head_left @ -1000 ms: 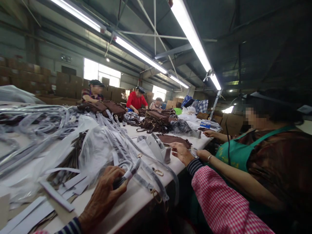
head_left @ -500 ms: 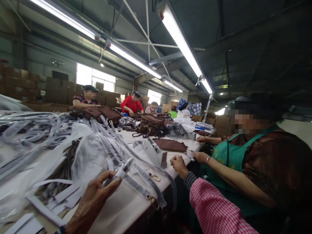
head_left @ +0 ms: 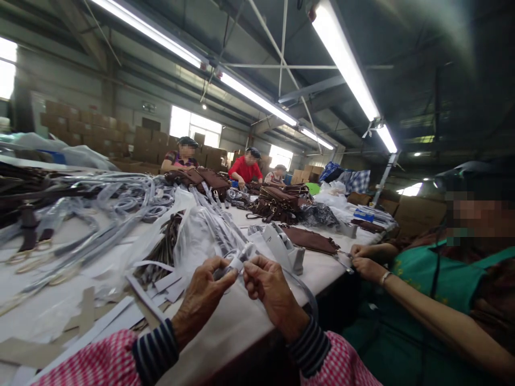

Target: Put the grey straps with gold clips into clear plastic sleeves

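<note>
Both of my hands meet over the front edge of the white table [head_left: 209, 343]. My left hand [head_left: 207, 292] pinches a plastic-wrapped strap [head_left: 235, 264] with a white band round it. Right beside it, my right hand [head_left: 265, 284] has its thumb and fingers pressed together at the strap's wrapping; what exactly lies between them is too small to make out. Behind my hands stands a white tape dispenser [head_left: 277, 247]. A bundle of wrapped straps [head_left: 213, 222] stretches away behind my left hand.
White and grey strips [head_left: 100, 321] cover the left front. Brown bags [head_left: 277, 203] are piled further back, and one brown pouch [head_left: 309, 238] lies beyond the dispenser. A person in a green apron [head_left: 446, 279] is close on the right; other people work across the table.
My right hand has come left from near the co-worker's hands to meet my left hand at the strap. The view has turned left, showing more of the table's left side.
</note>
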Available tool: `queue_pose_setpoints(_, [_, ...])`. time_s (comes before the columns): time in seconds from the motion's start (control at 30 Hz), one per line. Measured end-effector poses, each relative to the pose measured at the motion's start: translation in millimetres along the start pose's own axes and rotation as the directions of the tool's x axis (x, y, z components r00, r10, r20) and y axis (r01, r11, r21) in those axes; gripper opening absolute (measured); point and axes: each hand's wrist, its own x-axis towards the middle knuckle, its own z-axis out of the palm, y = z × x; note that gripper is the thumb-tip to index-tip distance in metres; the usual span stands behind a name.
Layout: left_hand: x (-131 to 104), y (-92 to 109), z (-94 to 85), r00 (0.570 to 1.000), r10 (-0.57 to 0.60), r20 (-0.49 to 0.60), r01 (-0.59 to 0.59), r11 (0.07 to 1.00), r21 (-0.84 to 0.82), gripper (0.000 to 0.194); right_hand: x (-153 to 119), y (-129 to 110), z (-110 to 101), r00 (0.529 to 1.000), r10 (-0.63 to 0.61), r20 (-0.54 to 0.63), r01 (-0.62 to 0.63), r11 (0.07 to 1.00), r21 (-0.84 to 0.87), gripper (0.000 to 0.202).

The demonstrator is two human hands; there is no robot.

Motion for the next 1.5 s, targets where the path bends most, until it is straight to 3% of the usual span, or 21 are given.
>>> queue_pose_setpoints(0.3, [2.7,7.1,-2.6,0.992,0.111,-0.051,-0.107,0.991,0.074,0.032,5.3,7.0,-1.0,0.999,0.018,-0.029,-0.02,0.998,-0.053,0.046])
queue_pose_setpoints(0.5, [-4.1,8.8,-2.8,0.993,-0.034,0.117,0.06,0.973,-0.225,0.04,5.1,20.2,-1.1,0.997,-0.04,-0.072,0.037,0.999,-0.039,0.052])
queue_pose_setpoints(0.7, [-5.9,9.6,1.3,0.945,-0.008,0.328,0.146,0.905,-0.399,0.043,2.9,45.8,-8.0,0.996,-0.086,-0.025,0.086,0.996,0.004,0.054])
queue_pose_setpoints(0.8, [-3.3,4.7,1.7,0.949,-0.013,0.314,0.141,0.91,-0.391,0.041,0.3,55.8,-22.2,0.996,-0.062,-0.065,0.054,0.992,-0.114,0.053])
queue_pose_setpoints(0.87, [-0.8,-1.4,3.4,0.96,-0.077,0.27,0.167,0.929,-0.329,0.04,-2.8,53.8,-31.9,0.979,-0.146,-0.14,0.104,0.957,-0.269,0.049])
queue_pose_setpoints(0.93, [1.9,-7.6,6.6,0.953,-0.143,0.268,0.214,0.942,-0.258,0.039,-6.9,42.8,-37.8,0.917,-0.385,-0.103,0.283,0.811,-0.512,0.034])
queue_pose_setpoints(1.0, [3.7,-10.1,9.5,0.944,-0.139,0.301,0.211,0.951,-0.224,0.036,-11.5,26.3,-38.5,0.81,-0.57,0.135,0.466,0.488,-0.738,0.012])
queue_pose_setpoints(1.1, [1.2,-1.1,8.2,0.925,-0.013,0.379,0.095,0.976,-0.197,0.03,-18.6,4.4,-33.1,0.705,-0.51,0.492,0.57,-0.005,-0.822,0.022])
queue_pose_setpoints(1.17, [-4.0,10.4,2.8,0.903,0.032,0.429,0.044,0.985,-0.167,0.025,-22.0,-1.8,-29.8,0.676,-0.431,0.597,0.576,-0.197,-0.794,0.021])
queue_pose_setpoints(1.27, [-9.7,20.9,-7.2,0.851,-0.03,0.525,0.113,0.986,-0.127,0.014,-23.4,0.2,-30.3,0.643,-0.332,0.69,0.59,-0.359,-0.723,0.021])
queue_pose_setpoints(1.33, [-7.5,18.2,-12.2,0.791,-0.068,0.608,0.151,0.985,-0.086,0.016,-22.4,3.7,-34.4,0.664,-0.259,0.701,0.584,-0.407,-0.703,0.019])
queue_pose_setpoints(1.43, [6.5,5.5,-18.1,0.658,-0.023,0.752,0.133,0.987,-0.087,0.033,-20.8,2.6,-41.5,0.734,-0.129,0.667,0.575,-0.404,-0.711,0.018])
queue_pose_setpoints(1.47, [13.1,0.8,-20.5,0.644,-0.006,0.765,0.139,0.984,-0.11,0.042,-20.3,-0.7,-42.9,0.743,-0.07,0.665,0.594,-0.389,-0.705,0.017])
queue_pose_setpoints(1.5, [20.2,-3.7,-23.1,0.658,-0.005,0.753,0.162,0.977,-0.135,0.049,-19.5,-6.0,-43.2,0.74,0.003,0.672,0.627,-0.363,-0.689,0.014])
